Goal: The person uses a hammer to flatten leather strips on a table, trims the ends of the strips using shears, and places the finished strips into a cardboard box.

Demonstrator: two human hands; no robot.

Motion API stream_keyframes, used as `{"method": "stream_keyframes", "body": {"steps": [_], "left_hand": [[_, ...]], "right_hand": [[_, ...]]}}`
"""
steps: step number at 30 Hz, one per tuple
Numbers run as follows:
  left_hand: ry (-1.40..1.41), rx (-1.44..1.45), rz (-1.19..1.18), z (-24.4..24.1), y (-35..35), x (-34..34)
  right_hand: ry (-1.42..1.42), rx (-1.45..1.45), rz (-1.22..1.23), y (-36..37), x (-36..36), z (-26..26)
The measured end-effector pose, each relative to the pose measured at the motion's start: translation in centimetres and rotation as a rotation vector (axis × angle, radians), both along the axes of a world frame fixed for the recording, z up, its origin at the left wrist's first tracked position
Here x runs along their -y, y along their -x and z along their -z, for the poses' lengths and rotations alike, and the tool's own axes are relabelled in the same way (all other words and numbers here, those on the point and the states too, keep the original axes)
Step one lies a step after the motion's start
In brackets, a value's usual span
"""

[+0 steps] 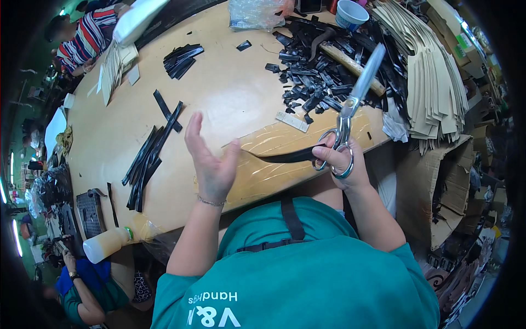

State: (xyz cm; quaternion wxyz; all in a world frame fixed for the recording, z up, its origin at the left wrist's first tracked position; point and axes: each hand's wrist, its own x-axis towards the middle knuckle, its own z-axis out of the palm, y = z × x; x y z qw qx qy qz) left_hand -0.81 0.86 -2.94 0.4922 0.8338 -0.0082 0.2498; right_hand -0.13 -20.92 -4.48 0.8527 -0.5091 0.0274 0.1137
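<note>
My right hand [345, 162] grips metal scissors [350, 109] by the finger loops, with the blades together and pointing up and away. The same hand pinches one end of a black strip [287, 156], perhaps leather or a similar sheet. The strip bends leftward, and its thin far end lies close to my left thumb; I cannot tell whether they touch. Raised over the table, my left hand [213, 160] has its fingers apart from the thumb. Beneath both hands, clear tape or film covers a tan board [254, 177] along the table edge.
Black scraps [312, 82] are heaped at the back right, near a wooden stick [349, 66] and a paper cup [351, 15]. Bundled black strips [144, 168] lie left, beside a bottle [107, 243]. Beige sheets [435, 74] stand right. Two people sit leftward.
</note>
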Motion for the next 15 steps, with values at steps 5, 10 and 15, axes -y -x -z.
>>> {"method": "stream_keyframes", "body": {"steps": [5,10,15], "left_hand": [[-0.473,-0.585,0.720,-3.4,-0.3,2.4],[0.288,-0.707,0.568,-3.3,-2.0,1.3],[0.401,-0.768,0.576,-4.8,-3.4,1.8]], "right_hand": [[0.218,0.104,-0.130,-0.7,-1.7,-1.2],[0.586,0.076,-0.154,0.4,2.5,-1.6],[0.740,0.155,-0.340,4.5,6.3,1.0]]}}
